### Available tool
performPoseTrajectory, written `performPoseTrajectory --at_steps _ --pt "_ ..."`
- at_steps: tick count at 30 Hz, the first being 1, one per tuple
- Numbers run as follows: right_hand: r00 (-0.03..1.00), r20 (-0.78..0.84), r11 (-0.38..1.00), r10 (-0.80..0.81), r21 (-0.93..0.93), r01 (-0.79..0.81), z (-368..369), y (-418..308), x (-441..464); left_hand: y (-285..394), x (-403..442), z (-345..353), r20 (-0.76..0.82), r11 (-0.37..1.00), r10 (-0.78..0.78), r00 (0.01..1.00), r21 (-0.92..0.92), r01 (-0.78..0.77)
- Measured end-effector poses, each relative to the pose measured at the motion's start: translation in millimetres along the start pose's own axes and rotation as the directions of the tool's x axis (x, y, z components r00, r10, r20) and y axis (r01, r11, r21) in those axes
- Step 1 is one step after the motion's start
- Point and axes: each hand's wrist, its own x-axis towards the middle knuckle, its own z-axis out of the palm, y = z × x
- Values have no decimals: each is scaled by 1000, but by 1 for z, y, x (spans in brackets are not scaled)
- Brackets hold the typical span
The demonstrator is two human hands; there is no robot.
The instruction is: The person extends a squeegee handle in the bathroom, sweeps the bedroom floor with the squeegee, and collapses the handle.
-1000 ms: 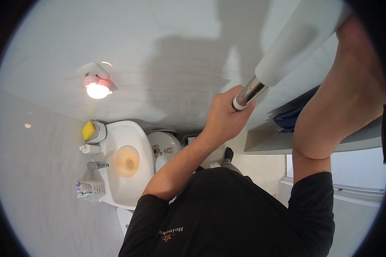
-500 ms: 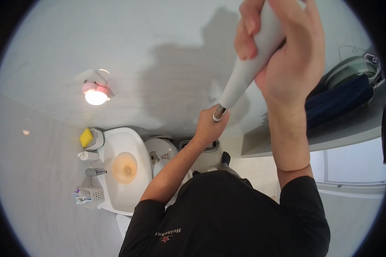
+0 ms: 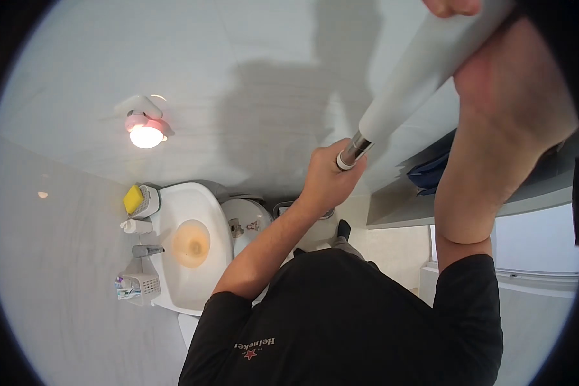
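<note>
A pole with a thick white handle (image 3: 424,77) and a metal shaft (image 3: 356,150) slants across the upper right of the head view. Wrapped round the shaft just below the white part is my left hand (image 3: 328,175), closed. My right hand (image 3: 511,80) grips the white handle higher up, close to the camera. Part of that hand is cut off by the top edge, though fingertips show on the handle's far side. The pole's lower end is hidden behind my left hand and forearm.
A white washbasin (image 3: 212,209) with a yellow-brown patch around its drain is at left, beside a faucet (image 3: 148,250), a yellow sponge (image 3: 133,199), a bottle (image 3: 136,226) and a toothbrush basket (image 3: 149,286). A lit lamp (image 3: 146,135) hangs on the wall. A grey shelf (image 3: 399,209) stands right.
The pole and both hands have shifted to the right. My right hand has also risen, partly out of the frame, while my left hand stays closed round the shaft.
</note>
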Motion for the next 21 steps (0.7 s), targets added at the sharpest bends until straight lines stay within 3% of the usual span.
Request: performPoseTrajectory --at_steps 2,7,10,11,12,16,19,21 --pt "997 -24 997 72 11 -72 4 1 5 -3 6 -5 -8 999 29 1000 16 -29" --pt "962 -87 966 260 29 -258 1 15 2 -63 -10 -4 -12 995 -99 995 -2 99" --pt "999 36 994 20 107 -24 -14 31 -9 -62 -13 3 12 996 -87 996 11 86" --pt "994 -67 995 86 62 -82 -7 20 -5 -55 -9 2 3 997 -79 997 16 79" --pt "995 -66 995 80 66 -76 -7 20 -3 -47 -6 2 -19 998 -63 998 4 63" --pt "996 93 995 -11 95 2 -31 29 16 22 11 2 -29 1000 4 1000 29 -3" --pt "976 208 991 -71 129 44 -47 36 28 22 16 -3 -12 1000 -5 1000 -16 5" --pt "946 290 983 -141 152 100 -51 34 38 -13 8 -1 -32 999 4 999 33 -3"
